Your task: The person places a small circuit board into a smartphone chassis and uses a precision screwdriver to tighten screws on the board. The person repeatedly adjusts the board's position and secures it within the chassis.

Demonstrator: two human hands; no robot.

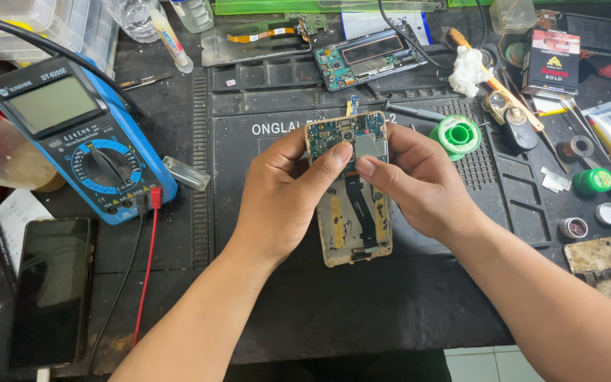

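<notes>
Both hands are holding an opened phone above the mat. Left hand and right hand are gripping its edges, thumbs pressing the board. Looks light, stiff, fragile; edges safest.

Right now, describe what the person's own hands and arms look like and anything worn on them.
Both the left hand and the right hand are bare: no gloves, rings, watch or wristband show. The forearms are bare too, with no sleeves in view. Fingernails are short and unpainted.
</notes>
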